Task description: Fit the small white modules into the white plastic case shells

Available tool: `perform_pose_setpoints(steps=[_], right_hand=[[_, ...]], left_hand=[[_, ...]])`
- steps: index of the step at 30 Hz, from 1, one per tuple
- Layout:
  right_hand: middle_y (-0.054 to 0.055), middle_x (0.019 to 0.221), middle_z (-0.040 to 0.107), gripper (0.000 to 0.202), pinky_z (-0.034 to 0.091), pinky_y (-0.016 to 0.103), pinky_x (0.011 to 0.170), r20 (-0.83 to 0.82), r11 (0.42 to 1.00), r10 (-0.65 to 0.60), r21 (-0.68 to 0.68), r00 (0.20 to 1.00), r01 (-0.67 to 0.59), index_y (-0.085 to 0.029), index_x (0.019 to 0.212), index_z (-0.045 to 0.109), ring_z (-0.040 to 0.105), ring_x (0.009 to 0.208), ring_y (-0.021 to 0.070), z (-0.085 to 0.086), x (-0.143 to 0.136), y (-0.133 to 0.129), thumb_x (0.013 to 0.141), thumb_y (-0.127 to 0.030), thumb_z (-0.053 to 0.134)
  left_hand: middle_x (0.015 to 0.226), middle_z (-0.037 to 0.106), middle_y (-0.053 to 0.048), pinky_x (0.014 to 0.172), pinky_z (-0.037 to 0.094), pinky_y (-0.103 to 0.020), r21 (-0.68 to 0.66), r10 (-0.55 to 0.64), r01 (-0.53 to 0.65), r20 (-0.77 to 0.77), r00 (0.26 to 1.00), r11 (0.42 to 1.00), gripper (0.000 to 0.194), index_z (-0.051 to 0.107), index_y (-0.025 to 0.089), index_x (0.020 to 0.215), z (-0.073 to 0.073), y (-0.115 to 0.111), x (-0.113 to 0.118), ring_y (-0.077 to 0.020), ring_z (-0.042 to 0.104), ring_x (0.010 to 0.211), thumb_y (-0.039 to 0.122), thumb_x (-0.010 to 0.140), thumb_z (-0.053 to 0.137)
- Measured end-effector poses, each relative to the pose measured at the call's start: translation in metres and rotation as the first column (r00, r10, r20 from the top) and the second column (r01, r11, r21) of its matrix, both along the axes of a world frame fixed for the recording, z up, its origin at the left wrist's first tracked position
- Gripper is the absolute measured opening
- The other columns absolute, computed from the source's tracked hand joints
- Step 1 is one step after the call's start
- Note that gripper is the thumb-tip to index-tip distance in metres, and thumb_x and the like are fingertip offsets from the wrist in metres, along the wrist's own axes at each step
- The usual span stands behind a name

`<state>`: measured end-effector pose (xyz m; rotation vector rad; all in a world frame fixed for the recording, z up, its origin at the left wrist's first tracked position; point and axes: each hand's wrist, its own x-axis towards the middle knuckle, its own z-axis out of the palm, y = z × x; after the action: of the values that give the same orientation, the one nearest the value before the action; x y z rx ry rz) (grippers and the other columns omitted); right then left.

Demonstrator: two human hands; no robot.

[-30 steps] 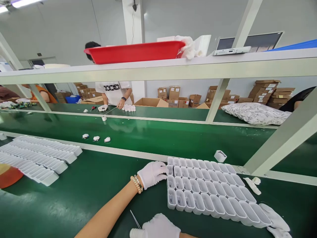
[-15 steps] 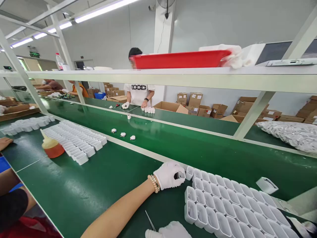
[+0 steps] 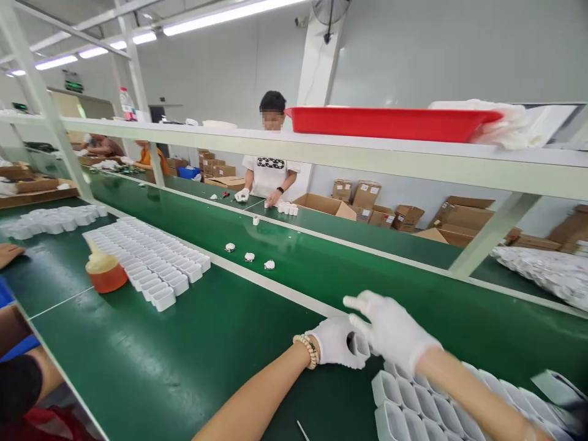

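My left hand (image 3: 337, 343), in a white glove with a beaded bracelet at the wrist, is closed around a small white plastic case (image 3: 362, 348) at the end of a block of similar cases. My right hand (image 3: 390, 324), also gloved, hovers just right of it above the bench divider, slightly blurred. Its fingers are stretched out and apart, and I see nothing in them. Under my right forearm stand rows of open-topped white cases (image 3: 427, 401), partly covered by the arm. A thin metal tool (image 3: 302, 430) lies at the bottom edge, mostly cut off.
More white cases (image 3: 156, 263) stand in rows at left beside a squeeze bottle (image 3: 106, 272) of orange liquid. Three small white parts (image 3: 249, 257) lie on the green belt. Overhead, a shelf (image 3: 367, 156) carries a red tray (image 3: 390, 122). A co-worker (image 3: 271, 174) works opposite.
My right hand has risen from the bottom edge to beside my left hand, leaving the thin tool on the bench. My left hand still holds a case. The view has shifted.
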<state>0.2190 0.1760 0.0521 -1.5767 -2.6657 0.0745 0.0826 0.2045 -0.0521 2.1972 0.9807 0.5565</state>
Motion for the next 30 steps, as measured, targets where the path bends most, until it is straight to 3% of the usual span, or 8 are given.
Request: perform_pose_setpoints(steps=[3, 7, 12, 16, 20, 23, 27, 30], right_hand=[[0.017, 0.116, 0.07, 0.046, 0.05, 0.04, 0.086, 0.049, 0.994, -0.074, -0.081, 0.996, 0.078, -0.008, 0.106, 0.074, 0.071, 0.097, 0.0237, 0.005, 0.013, 0.045, 0.1, -0.029, 0.033], [0.009, 0.108, 0.073, 0.022, 0.055, 0.041, 0.087, 0.098, 0.963, -0.068, -0.253, 0.993, 0.091, -0.015, 0.101, 0.071, 0.07, 0.094, 0.0195, -0.015, 0.036, 0.057, 0.091, -0.032, 0.064], [0.013, 0.108, 0.072, 0.036, 0.054, 0.044, 0.089, 0.106, 0.926, -0.051, -0.368, 0.993, 0.087, -0.016, 0.106, 0.071, 0.069, 0.098, 0.0265, -0.023, 0.044, 0.069, 0.076, -0.036, 0.077], [0.014, 0.126, 0.064, 0.038, 0.049, 0.049, 0.099, 0.007, 0.92, -0.054, -0.388, 0.999, 0.052, -0.016, 0.119, 0.064, 0.063, 0.112, 0.0271, -0.032, -0.001, 0.106, 0.086, -0.033, 0.07], [0.011, 0.133, 0.058, 0.039, 0.052, 0.048, 0.094, -0.194, 0.925, -0.052, -0.378, 0.98, -0.026, -0.02, 0.13, 0.056, 0.061, 0.112, 0.0249, -0.05, -0.078, 0.138, 0.093, -0.03, 0.063], [0.011, 0.13, 0.06, 0.037, 0.054, 0.047, 0.091, -0.333, 0.934, -0.058, -0.352, 0.941, -0.067, -0.019, 0.127, 0.057, 0.063, 0.108, 0.024, -0.053, -0.121, 0.148, 0.093, -0.031, 0.062], [0.006, 0.112, 0.069, 0.027, 0.055, 0.041, 0.085, -0.481, 0.93, -0.056, -0.343, 0.875, -0.13, -0.018, 0.11, 0.065, 0.067, 0.096, 0.0208, -0.044, -0.138, 0.144, 0.095, -0.039, 0.06], [0.005, 0.099, 0.071, 0.026, 0.058, 0.036, 0.076, -0.575, 0.918, -0.079, -0.361, 0.814, -0.166, -0.016, 0.105, 0.066, 0.068, 0.082, 0.0167, -0.035, -0.127, 0.137, 0.095, -0.039, 0.059]], left_hand=[[0.079, 0.071, -0.001, 0.066, 0.05, -0.026, -0.035, -0.036, 0.036, -0.011, 0.999, 0.999, 0.015, 0.071, 0.019, 0.079, 0.0, -0.001, -0.002, -0.0178, 0.064, 0.072, 0.03, 0.069, 0.071], [0.079, 0.071, -0.002, 0.063, 0.05, -0.026, -0.067, -0.062, 0.061, -0.016, 0.998, 0.996, 0.021, 0.071, 0.02, 0.08, 0.001, -0.001, -0.002, -0.0189, 0.065, 0.073, 0.035, 0.066, 0.073], [0.079, 0.071, -0.001, 0.06, 0.049, -0.025, -0.094, -0.04, 0.039, -0.008, 0.999, 0.995, 0.025, 0.071, 0.02, 0.079, 0.003, -0.002, 0.0, -0.0191, 0.065, 0.073, 0.04, 0.064, 0.074], [0.077, 0.07, 0.0, 0.065, 0.051, -0.025, -0.113, -0.052, 0.052, 0.001, 0.999, 0.992, 0.026, 0.073, 0.02, 0.081, 0.003, -0.002, 0.001, -0.0188, 0.066, 0.073, 0.039, 0.064, 0.075], [0.075, 0.071, 0.001, 0.068, 0.053, -0.027, -0.15, -0.057, 0.06, 0.024, 0.998, 0.987, 0.023, 0.074, 0.022, 0.082, -0.001, -0.002, 0.003, -0.0184, 0.066, 0.071, 0.037, 0.065, 0.075], [0.08, 0.072, 0.001, 0.072, 0.054, -0.029, -0.14, -0.052, 0.057, 0.035, 0.998, 0.988, 0.025, 0.073, 0.022, 0.084, -0.006, 0.001, 0.005, -0.0205, 0.068, 0.074, 0.034, 0.062, 0.078], [0.085, 0.073, 0.0, 0.077, 0.055, -0.03, -0.145, -0.052, 0.061, 0.064, 0.997, 0.988, 0.027, 0.073, 0.022, 0.085, -0.003, 0.002, 0.001, -0.0227, 0.069, 0.08, 0.026, 0.059, 0.08], [0.076, 0.071, 0.001, 0.072, 0.055, -0.028, -0.224, -0.064, 0.082, 0.089, 0.994, 0.971, 0.017, 0.072, 0.02, 0.078, 0.015, -0.003, -0.009, -0.0201, 0.068, 0.074, 0.025, 0.063, 0.078]])
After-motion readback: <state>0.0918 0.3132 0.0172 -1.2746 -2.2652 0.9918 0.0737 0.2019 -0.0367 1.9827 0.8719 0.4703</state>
